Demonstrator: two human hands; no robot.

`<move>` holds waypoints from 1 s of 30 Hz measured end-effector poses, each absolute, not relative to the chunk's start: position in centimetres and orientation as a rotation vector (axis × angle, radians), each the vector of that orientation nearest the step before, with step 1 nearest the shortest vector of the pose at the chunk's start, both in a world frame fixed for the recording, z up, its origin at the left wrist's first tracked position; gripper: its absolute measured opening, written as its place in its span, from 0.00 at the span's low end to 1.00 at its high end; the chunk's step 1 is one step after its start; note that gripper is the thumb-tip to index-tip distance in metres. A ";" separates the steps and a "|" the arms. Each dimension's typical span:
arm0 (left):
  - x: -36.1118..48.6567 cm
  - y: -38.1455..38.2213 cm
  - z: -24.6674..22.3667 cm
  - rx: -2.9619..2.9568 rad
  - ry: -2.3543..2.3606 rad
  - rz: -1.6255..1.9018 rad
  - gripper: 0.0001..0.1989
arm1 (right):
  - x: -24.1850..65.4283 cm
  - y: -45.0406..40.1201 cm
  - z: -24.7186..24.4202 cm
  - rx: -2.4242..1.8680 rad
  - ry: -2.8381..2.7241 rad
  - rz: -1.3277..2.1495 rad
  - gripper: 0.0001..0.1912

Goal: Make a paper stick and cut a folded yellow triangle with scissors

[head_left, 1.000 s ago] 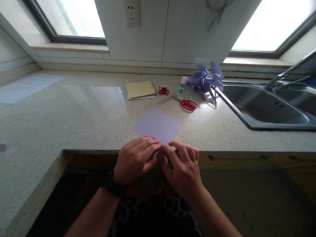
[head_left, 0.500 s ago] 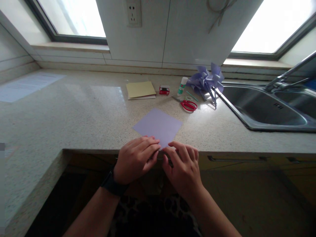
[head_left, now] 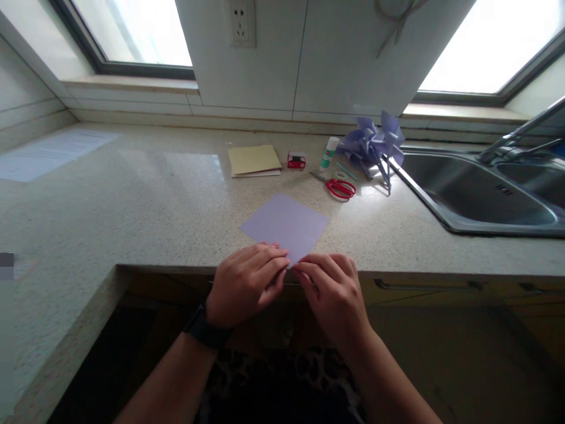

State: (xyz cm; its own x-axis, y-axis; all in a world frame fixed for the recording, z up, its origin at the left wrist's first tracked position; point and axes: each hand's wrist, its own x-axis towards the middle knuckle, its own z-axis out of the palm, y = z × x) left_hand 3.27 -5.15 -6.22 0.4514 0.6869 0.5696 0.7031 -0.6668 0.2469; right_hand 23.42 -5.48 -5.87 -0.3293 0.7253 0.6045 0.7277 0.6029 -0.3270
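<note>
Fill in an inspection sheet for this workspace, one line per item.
Surface: speckled counter, glare patches towards the back.
Work in hand: purple sheet, flat by the front edge.
Clutter: yellow paper, red box, glue stick, scissors, purple pinwheels.
Hands: left hand on the sheet; right hand at its near corner, grip unclear.
Cables: thin looped cord on the wall; material unclear.
Surroundings: sink right, wall socket and two windows behind.

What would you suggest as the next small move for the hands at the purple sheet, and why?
Probably a slight upward roll of the near corner of the purple sheet with the right hand, the left hand steadying it: both hands' fingertips gather there, while the far part lies flat.
</note>
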 end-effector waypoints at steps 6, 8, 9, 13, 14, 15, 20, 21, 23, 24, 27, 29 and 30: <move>3.3 -5.2 -6.0 -2.649 -1.270 -1.020 0.10 | 23.4 -5.1 -5.5 -1.150 -2.104 0.015 0.04; 3.3 -5.2 -6.0 -2.647 -1.269 -1.023 0.10 | 23.4 -5.1 -5.4 -1.147 -2.113 0.008 0.04; 3.3 -5.2 -6.1 -2.647 -1.272 -1.023 0.11 | 23.4 -5.1 -5.4 -1.143 -2.113 0.002 0.04; 3.3 -5.1 -6.2 -2.653 -1.274 -1.024 0.11 | 23.5 -5.2 -5.5 -1.113 -2.113 -0.036 0.05; 3.3 -5.1 -6.2 -2.655 -1.272 -1.024 0.11 | 23.6 -5.3 -5.6 -1.107 -2.113 -0.049 0.05; 3.3 -5.1 -6.2 -2.656 -1.270 -1.025 0.11 | 23.6 -5.3 -5.6 -1.103 -2.116 -0.059 0.05; 3.3 -5.0 -6.2 -2.654 -1.279 -1.025 0.11 | 23.8 -5.2 -5.7 -1.091 -2.137 -0.093 0.04; 3.3 -5.0 -6.2 -2.649 -1.277 -1.028 0.11 | 23.8 -5.1 -5.8 -1.084 -2.141 -0.099 0.04; 3.3 -5.0 -6.2 -2.637 -1.260 -1.042 0.11 | 23.9 -5.0 -5.7 -1.062 -2.155 -0.115 0.03; 3.3 -5.0 -6.2 -2.632 -1.246 -1.056 0.11 | 23.9 -5.0 -5.7 -1.051 -2.165 -0.123 0.03; 3.2 -5.1 -6.3 -2.610 -1.204 -1.111 0.13 | 24.0 -4.9 -5.5 -1.031 -2.188 -0.142 0.03; 3.1 -5.1 -6.3 -2.603 -1.194 -1.116 0.14 | 23.9 -4.8 -5.4 -1.026 -2.195 -0.144 0.03; 3.1 -5.1 -6.3 -2.605 -1.192 -1.104 0.14 | 23.9 -4.8 -5.4 -1.023 -2.197 -0.147 0.03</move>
State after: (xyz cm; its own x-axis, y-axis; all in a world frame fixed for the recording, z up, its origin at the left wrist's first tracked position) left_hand 3.08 -5.15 -6.26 0.4409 0.6323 0.6370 0.6835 -0.6965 0.2184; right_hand 23.88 -4.78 -5.41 -0.4443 0.6301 0.6368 0.7092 0.6817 -0.1798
